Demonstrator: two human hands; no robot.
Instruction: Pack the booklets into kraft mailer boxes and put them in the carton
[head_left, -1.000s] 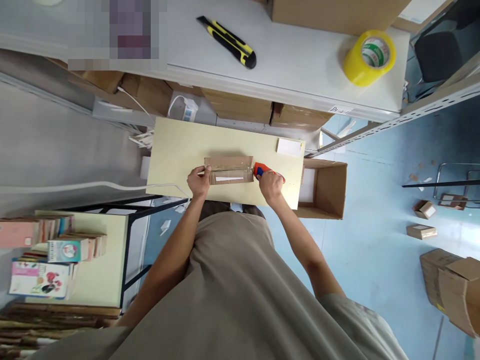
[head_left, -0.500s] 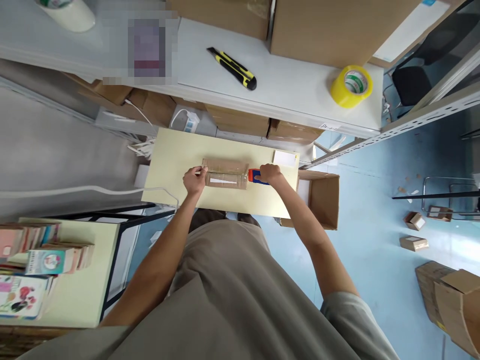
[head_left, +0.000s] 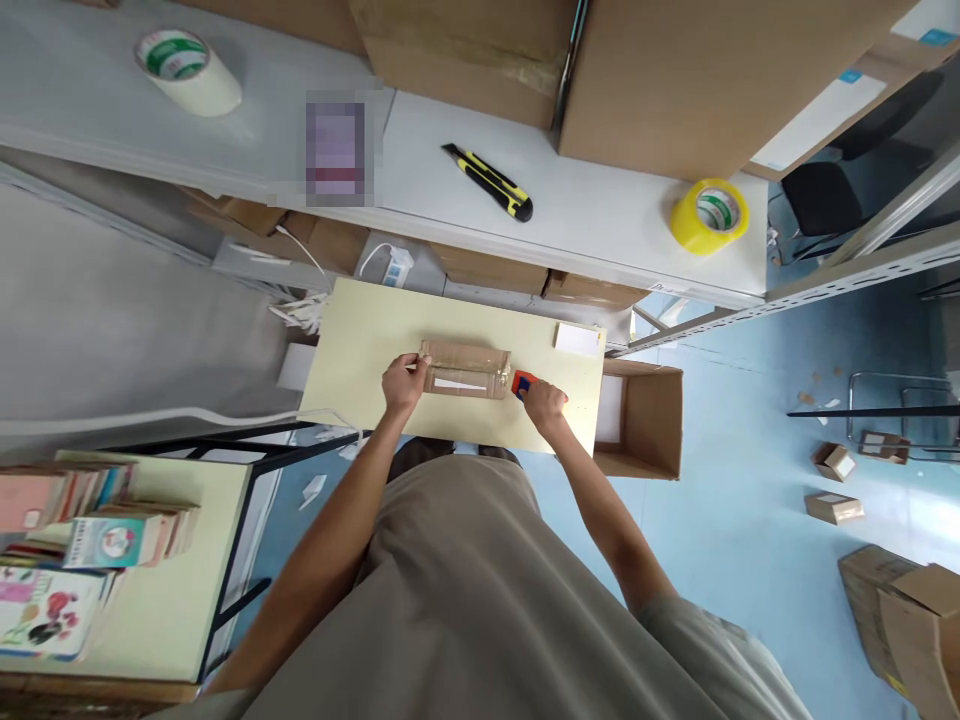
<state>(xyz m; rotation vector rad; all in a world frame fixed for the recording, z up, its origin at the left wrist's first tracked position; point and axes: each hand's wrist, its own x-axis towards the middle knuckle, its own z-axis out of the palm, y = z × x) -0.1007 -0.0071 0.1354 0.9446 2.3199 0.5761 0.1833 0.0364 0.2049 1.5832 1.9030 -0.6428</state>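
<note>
A small cardboard box (head_left: 466, 356) with clear tape and a white label strip lies flat on the pale yellow table (head_left: 360, 330). My left hand (head_left: 405, 382) pinches the box's left end between thumb and fingers. Just off its right end, my right hand (head_left: 544, 404) is closed around a red-and-blue tape dispenser (head_left: 523, 382). Much of the dispenser is hidden under the fingers. Shiny tape shows at the box's right edge.
A grey shelf (head_left: 420, 120) beyond the table holds a black-and-yellow utility knife (head_left: 489, 182), a yellow tape roll (head_left: 709, 216), a white tape roll (head_left: 187, 72) and large cartons (head_left: 675, 90). An open carton (head_left: 652, 420) stands right of the table; books (head_left: 112, 535) lie left.
My right hand has drawn the tape dispenser slightly away from the box's right end and turned it. My left hand stays on the box. The whole view has shifted a little.
</note>
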